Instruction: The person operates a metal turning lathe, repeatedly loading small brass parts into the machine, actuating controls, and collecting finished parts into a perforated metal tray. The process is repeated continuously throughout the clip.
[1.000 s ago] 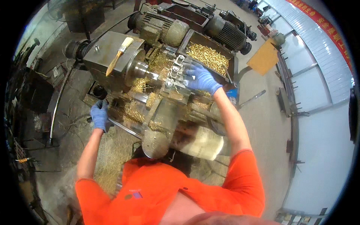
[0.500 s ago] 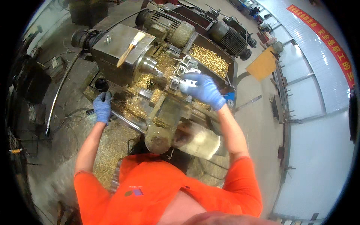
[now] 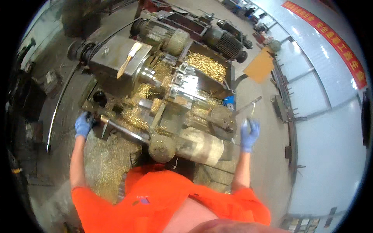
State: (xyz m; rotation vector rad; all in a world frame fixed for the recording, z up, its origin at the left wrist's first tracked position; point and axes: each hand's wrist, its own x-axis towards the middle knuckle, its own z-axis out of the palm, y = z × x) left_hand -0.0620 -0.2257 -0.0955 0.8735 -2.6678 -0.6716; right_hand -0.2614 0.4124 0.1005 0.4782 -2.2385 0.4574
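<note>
1. Long grey metal lever with a brass-coloured tip [image 3: 116,128] runs along the front of the chip-strewn grey lathe [image 3: 167,101], at its left end.
2. Left hand in a blue glove [image 3: 82,125] is closed round that tip, apparently gripping it.
3. Right hand in a blue glove [image 3: 248,134] hangs open beside the lathe's right end, fingers spread, holding nothing
</note>
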